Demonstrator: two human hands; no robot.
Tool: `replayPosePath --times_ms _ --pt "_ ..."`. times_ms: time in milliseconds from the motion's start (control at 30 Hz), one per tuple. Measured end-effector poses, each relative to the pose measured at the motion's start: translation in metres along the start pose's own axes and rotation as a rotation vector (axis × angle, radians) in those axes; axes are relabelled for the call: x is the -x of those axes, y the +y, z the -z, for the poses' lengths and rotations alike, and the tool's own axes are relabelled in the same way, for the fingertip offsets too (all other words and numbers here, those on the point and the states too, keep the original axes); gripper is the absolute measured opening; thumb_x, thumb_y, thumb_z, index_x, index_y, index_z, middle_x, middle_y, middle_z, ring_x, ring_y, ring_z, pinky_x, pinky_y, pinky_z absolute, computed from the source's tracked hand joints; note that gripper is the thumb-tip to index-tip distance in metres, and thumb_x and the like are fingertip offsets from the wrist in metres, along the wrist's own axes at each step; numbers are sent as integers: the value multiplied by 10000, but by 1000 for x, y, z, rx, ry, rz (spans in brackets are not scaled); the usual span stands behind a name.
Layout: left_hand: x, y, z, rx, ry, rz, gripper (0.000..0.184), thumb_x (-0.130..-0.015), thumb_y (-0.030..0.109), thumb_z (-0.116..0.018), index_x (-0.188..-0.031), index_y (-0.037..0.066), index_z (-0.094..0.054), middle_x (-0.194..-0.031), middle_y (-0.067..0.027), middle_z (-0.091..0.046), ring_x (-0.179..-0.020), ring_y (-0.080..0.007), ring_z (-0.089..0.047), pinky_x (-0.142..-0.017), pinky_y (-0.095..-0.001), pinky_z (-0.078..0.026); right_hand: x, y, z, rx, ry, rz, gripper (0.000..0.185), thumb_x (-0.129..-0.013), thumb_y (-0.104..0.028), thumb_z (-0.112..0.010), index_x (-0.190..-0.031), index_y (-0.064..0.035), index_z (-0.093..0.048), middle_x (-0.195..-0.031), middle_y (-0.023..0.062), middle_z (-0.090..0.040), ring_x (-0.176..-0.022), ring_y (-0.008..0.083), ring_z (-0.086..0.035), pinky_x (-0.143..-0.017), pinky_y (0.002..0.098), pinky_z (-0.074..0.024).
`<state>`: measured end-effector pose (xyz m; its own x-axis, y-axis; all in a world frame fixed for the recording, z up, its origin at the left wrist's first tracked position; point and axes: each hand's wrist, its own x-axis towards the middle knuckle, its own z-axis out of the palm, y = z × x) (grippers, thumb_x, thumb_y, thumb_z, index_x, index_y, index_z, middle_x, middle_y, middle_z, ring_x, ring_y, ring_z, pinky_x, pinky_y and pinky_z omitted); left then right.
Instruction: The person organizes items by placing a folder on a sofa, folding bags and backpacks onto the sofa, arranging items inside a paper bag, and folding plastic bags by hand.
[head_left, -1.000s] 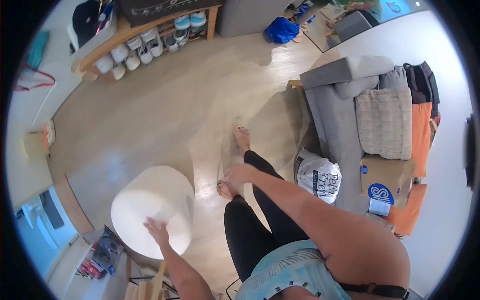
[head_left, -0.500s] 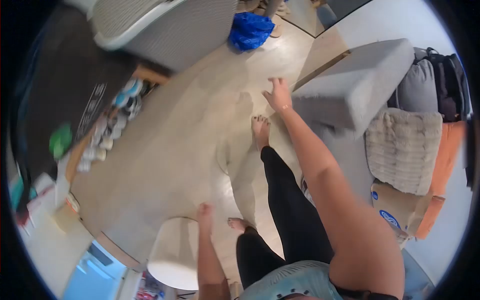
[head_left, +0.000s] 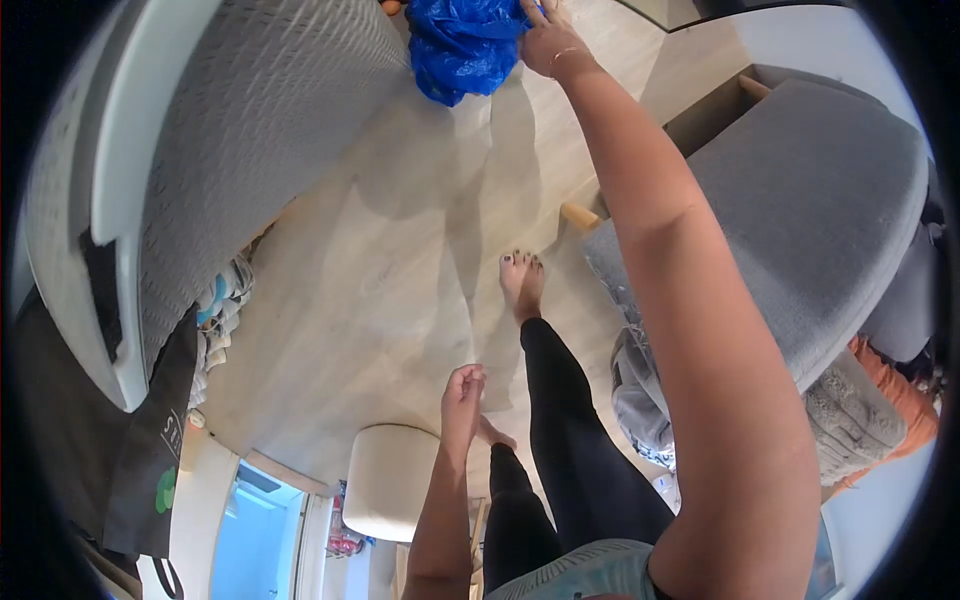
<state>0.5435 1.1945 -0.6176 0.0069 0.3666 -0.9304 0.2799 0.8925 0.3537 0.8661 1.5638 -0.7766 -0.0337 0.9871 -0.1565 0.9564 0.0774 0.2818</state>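
Observation:
My right hand reaches forward to the top of the view, beside a crumpled blue plastic bag on the floor. Its fingers are stretched and apart at the bag's right edge; whether they touch the plastic I cannot tell. A thin bracelet circles that wrist. My left hand hangs low over the floor near my rear foot, fingers curled in with nothing visible in them. A white round stool stands nearest to it on the left.
A large woven-textured plastic hamper rises at the left, shoes lined up behind it. To the right stands a grey upholstered seat with a wooden leg and a folded blanket. A dark bag sits lower left.
I have stepped forward, so the blue bag and hamper appear larger and closer. My right hand has moved up to the bag's side. My left hand has swung forward.

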Motion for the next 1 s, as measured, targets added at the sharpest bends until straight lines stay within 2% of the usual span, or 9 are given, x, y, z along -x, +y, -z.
replayPosePath --times_ms 133,167,200,233,367,467,567,800,1000 --pt "-12 21 -10 96 13 -31 251 -929 230 -529 -1064 21 -564 -967 -55 -600 -896 -123 -557 -801 -254 -439 18 -13 -26 -435 -271 4 353 -826 -296 -582 -1131 -120 -615 -1357 25 -395 -1233 274 -390 -943 421 -406" --pt "-16 31 -14 90 2 -87 253 -925 235 -535 -1053 20 -565 -976 -61 -594 -915 -131 -554 -800 -262 -438 29 -22 -42 -569 -143 70 320 -804 -284 -617 -1060 -92 -635 -1261 56 -484 -1125 283 -494 -872 410 -442" --pt "-23 41 -16 92 -1 -90 253 -925 235 -535 -1053 20 -565 -976 -61 -594 -915 -131 -554 -800 -262 -438 49 -35 -13 -1064 -175 -319 249 -793 -241 -627 -957 -54 -632 -1108 133 -549 -992 330 -557 -830 405 -460" --pt "-31 52 -16 -77 31 -158 260 -915 240 -548 -1048 18 -569 -998 -66 -588 -954 -144 -544 -828 -274 -428 69 -47 -34 -883 110 -15 197 -807 -182 -592 -921 -21 -598 -1030 199 -549 -932 374 -561 -802 412 -463" --pt "-51 119 -11 -77 151 -224 534 -823 323 -654 -1207 4 -464 -1236 -152 -448 -1150 -254 -438 -956 -339 -366 165 -102 49 -1045 7 -351 197 -825 -48 -511 -1016 -28 -556 -1088 164 -511 -909 365 -556 -761 423 -473" --pt "-54 167 -4 -136 350 -410 928 -737 364 -737 -1392 -7 -193 -1395 -233 -240 -1285 -324 -296 -1018 -382 -323 240 -124 146 -1148 -163 -306 238 -880 -133 -449 -1067 -4 -520 -1087 208 -535 -1033 358 -518 -870 432 -424" --pt "-14 202 6 -38 289 -234 1007 -723 288 -764 -1425 35 -88 -1386 -253 -295 -1260 -330 -365 -1037 -421 -311 314 -161 209 -1478 -247 -250 259 -846 -110 -506 -1088 -23 -538 -1132 177 -515 -1116 306 -487 -887 381 -432" --pt "70 59 95 -71 112 -491 613 -819 130 -654 -1332 -16 -354 -1238 -156 -515 -1106 -250 -513 -928 -342 -425 430 -153 343 -1307 -176 395 313 -803 -128 -597 -1097 -31 -553 -1121 121 -509 -1099 301 -478 -910 362 -431" --pt "251 18 193 167 -222 -530 476 -871 196 -598 -1278 3 -446 -1214 -97 -538 -1049 -198 -537 -906 -347 -434 556 -108 380 -1439 279 -526 1080 -662 -432 -777 -1457 -171 -95 -1392 195 -251 -1300 334 -271 -1073 409 -251"
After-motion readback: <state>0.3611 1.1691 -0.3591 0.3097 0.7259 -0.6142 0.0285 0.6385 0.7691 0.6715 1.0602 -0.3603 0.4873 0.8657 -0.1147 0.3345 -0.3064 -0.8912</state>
